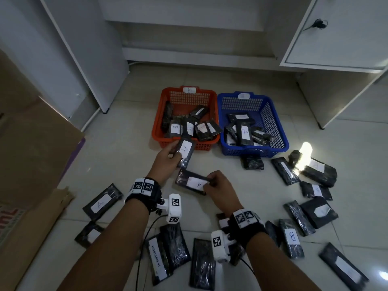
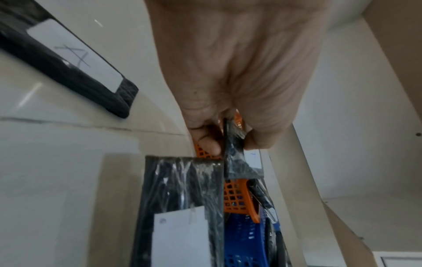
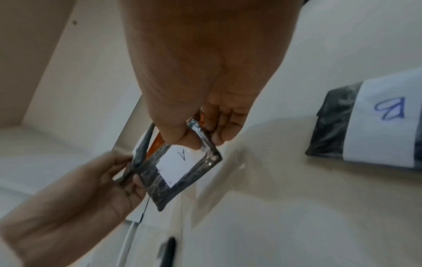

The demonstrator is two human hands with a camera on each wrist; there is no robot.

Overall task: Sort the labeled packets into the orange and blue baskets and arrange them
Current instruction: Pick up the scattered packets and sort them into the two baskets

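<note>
My left hand [image 1: 171,154] pinches a black packet labelled A [image 1: 185,152] just in front of the orange basket [image 1: 159,114]. The packet [image 2: 233,144] stands edge-on between thumb and fingers in the left wrist view. My right hand [image 1: 210,181] pinches a second A packet [image 1: 193,182] by its right end, lower and nearer to me; its label [image 3: 178,162] faces the right wrist camera. The orange basket holds several packets, some marked B. To its right, the blue basket [image 1: 280,127] holds several packets, one marked A.
Many black packets lie loose on the tiled floor: an A packet [image 1: 102,202] at the left, a B packet [image 1: 292,238] at the right, others near my forearms. Cardboard [image 1: 31,156] lies at the left. White cabinets [image 1: 336,38] stand behind the baskets.
</note>
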